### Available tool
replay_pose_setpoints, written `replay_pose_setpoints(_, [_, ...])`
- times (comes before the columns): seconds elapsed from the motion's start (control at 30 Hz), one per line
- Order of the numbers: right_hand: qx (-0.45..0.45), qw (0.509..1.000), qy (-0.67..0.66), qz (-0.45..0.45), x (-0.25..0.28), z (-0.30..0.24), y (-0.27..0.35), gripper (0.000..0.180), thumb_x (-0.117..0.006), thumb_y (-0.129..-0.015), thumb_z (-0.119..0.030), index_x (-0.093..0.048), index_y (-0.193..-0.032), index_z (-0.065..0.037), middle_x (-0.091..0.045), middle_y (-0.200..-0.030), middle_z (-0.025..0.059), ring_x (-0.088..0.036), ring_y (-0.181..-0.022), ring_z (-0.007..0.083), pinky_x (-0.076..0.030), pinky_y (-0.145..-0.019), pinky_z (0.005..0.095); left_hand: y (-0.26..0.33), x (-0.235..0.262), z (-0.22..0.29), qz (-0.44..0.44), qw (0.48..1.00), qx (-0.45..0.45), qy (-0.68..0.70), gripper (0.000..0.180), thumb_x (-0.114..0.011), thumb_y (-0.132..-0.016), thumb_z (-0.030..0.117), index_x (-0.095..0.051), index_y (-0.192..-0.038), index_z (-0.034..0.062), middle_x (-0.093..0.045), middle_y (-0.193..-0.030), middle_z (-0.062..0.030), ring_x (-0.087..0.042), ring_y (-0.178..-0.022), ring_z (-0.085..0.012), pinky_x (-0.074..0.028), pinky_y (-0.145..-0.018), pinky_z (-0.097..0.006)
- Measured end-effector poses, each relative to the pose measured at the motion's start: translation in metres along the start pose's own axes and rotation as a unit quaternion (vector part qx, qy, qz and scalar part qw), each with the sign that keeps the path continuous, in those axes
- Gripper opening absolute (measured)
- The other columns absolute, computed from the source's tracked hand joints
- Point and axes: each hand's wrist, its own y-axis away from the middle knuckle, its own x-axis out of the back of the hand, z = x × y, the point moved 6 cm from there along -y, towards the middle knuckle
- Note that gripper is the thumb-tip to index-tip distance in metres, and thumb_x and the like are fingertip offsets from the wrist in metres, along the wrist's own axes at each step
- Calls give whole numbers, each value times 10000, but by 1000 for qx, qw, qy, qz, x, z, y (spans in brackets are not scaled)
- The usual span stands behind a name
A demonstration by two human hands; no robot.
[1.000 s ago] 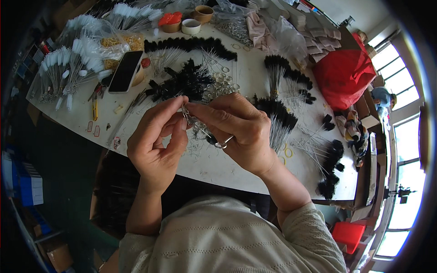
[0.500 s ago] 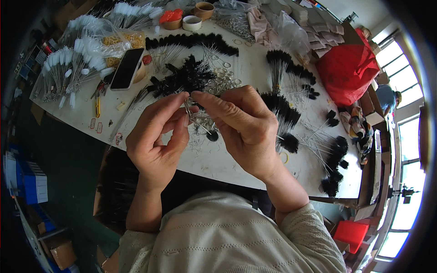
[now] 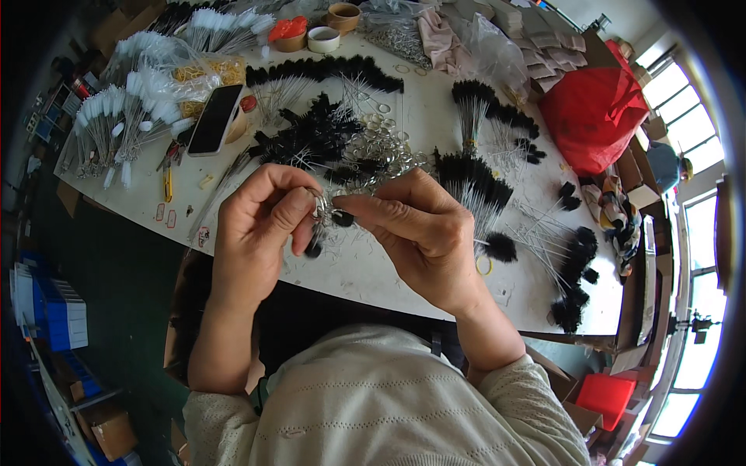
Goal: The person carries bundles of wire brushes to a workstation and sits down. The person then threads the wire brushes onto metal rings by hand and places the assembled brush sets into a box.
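Two hands [image 3: 342, 233] hide most of the metal ring [image 3: 321, 203]

Two bare hands, left hand [image 3: 260, 225] and right hand [image 3: 416, 233], no gloves, no visible rings or watch. Forearms bare up to near the elbows. Cream, off-white knitted top [image 3: 381, 404], fine ribbed texture with thin stitched lines running across the chest. Sleeves [image 3: 536, 404] same cream knit, pushed up, loose and bunched at the elbows; left sleeve edge low at the frame corner. Short nails, unpainted as far as visible. Nothing worn on wrists. Dark clothing below the top, detail too dim to tell.
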Motion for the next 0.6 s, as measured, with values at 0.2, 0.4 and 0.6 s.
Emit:
replay_pose_setpoints(0.2, [-9,1000,-25,-4,-3,-2,1,330,-658,-720,82,-703,-993,-98,-555,-770,58,-580,-645,164,-480,-555,278,8,-13,31,-21,872,-246,-422,120,-547,-923,120,-571,-947,5,-541,-724,5,-449,-571,-43,-368,-526,-171])
replay_pose_setpoints(0.4, [-20,999,-34,6,-3,-4,3,289,-658,-747,68,-703,-988,-86,-557,-768,56,-569,-639,149,-475,-551,261,11,-20,36,-29,918,-132,-373,134,-540,-926,123,-565,-908,-8,-583,-766,-13,-542,-653,-94,-447,-597,-224])
replay_pose_setpoints(0.6, [-33,995,-86,34,-12,-14,4,205,-693,-768,-1,-706,-959,-73,-562,-765,50,-572,-649,126,-465,-551,241,12,-12,30,30,982,-128,-139,173,-490,-944,149,-546,-896,-8,-626,-937,-113,-601,-899,-189,-435,-880,-331])
